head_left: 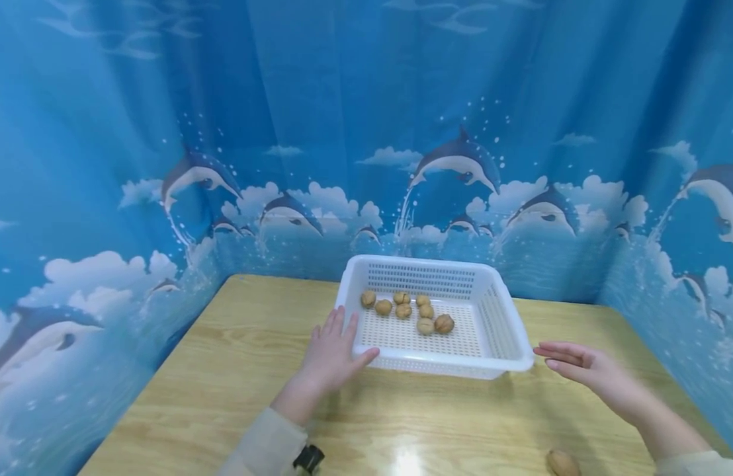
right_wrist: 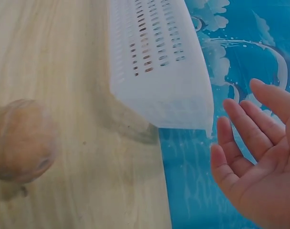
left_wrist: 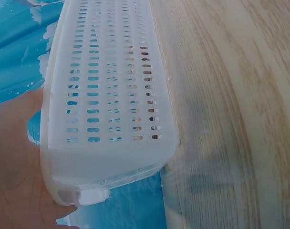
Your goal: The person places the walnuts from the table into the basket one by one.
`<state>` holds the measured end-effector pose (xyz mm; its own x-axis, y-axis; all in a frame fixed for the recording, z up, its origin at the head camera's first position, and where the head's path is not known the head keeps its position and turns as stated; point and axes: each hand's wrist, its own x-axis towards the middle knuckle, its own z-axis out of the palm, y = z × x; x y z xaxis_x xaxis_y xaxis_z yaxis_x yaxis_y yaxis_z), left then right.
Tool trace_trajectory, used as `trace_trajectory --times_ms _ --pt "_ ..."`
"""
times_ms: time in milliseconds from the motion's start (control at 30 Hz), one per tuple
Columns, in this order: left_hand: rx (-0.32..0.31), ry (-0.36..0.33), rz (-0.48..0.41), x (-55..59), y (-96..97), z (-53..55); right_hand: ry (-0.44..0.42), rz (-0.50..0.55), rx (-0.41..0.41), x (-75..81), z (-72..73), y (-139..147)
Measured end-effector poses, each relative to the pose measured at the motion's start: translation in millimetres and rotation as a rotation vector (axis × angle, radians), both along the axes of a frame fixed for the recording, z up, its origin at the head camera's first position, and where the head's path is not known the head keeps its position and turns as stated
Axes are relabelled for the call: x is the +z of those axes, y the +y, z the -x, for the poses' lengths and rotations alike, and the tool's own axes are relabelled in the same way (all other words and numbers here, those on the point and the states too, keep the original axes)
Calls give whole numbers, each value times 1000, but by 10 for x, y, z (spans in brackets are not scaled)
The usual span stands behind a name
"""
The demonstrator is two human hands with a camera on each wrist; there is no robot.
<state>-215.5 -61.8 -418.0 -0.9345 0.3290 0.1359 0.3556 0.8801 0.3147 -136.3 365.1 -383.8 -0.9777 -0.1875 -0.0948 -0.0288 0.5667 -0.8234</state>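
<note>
A white perforated plastic basket [head_left: 438,361] stands on the table with several walnuts [head_left: 403,311] lying loose on its floor, mostly toward the left and middle. My left hand [head_left: 331,357] rests at the basket's left front corner, fingers spread and fairly straight along the rim, thumb over the front edge. In the left wrist view, that hand [left_wrist: 14,162] lies against the rim of the slotted wall. Beside the right front corner is my right hand [head_left: 593,373], its fingers loosely bent and holding nothing; whether its fingertips touch the rim I cannot tell.
One more walnut [head_left: 563,463] lies on the wooden table [head_left: 223,383] near its front edge, below the right hand; it looks large in the right wrist view. A blue dolphin-print curtain [head_left: 343,132] encloses the table's back and sides.
</note>
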Motion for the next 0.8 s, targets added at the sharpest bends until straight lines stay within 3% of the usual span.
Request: trace_trajectory --times_ms 333,600,800 --pt "7 0 13 -17 9 5 -183 67 52 -286 -313 224" --pt "10 1 5 -6 10 9 -231 99 242 -580 -446 361" --pt "11 -9 10 4 10 5 -358 365 342 -772 -521 422"
